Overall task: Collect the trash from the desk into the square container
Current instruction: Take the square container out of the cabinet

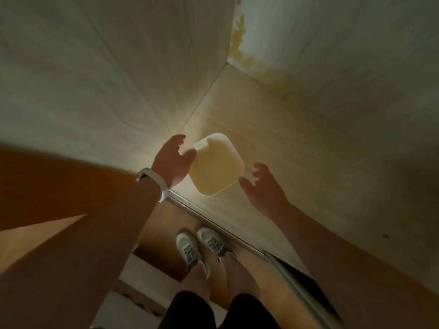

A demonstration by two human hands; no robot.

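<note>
Step in hand, by judgement: taking up the pale translucent square plastic container. Best done with a hand at each opposite corner, lifted level, away from the front edge of the pale wood-grain desk.

Grip: left hand, thumb at the rim, hold or mere touch cannot be told; right hand, fingers spread, holding nothing, just beside the right corner.

Item: rounded corners, small rim tab, no contents visible; stands on the desk near its front edge.

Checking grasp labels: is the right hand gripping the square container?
No, the right hand has its fingers spread open beside the square container, not curled round it.
</note>
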